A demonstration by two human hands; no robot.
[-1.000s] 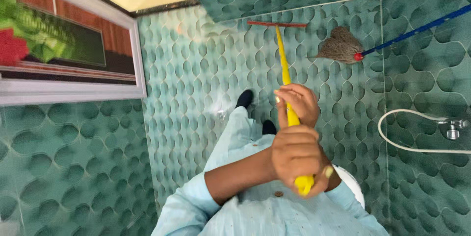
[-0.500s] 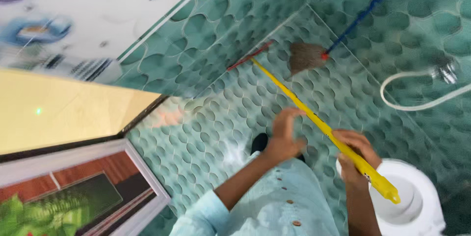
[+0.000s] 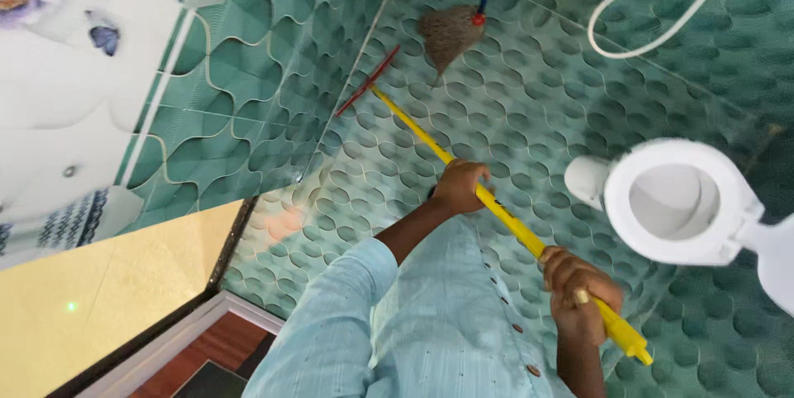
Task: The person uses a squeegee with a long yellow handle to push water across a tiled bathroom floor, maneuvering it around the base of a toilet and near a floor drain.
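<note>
- Gripping the yellow squeegee handle (image 3: 463, 170) two-handed now; half a second back the left hand was off the pole with its fingers spread.
- Left hand (image 3: 460, 186) is closed round the mid-shaft, fingers wrapped over it.
- Right hand (image 3: 581, 292) is closed round the shaft near the butt end, which sticks out just past the fist.
- Handle runs diagonally from the right hand up-left to the red blade (image 3: 366, 81), which sits on the green tiled floor (image 3: 529, 100) right at the foot of the wall.
- View has swung too: the white toilet (image 3: 678, 199) is now beside the right arm.
- Brown broom head (image 3: 451, 34) on a blue stick lies near the blade, not touching it.
- White hose (image 3: 662, 30) loops along the far wall.
</note>
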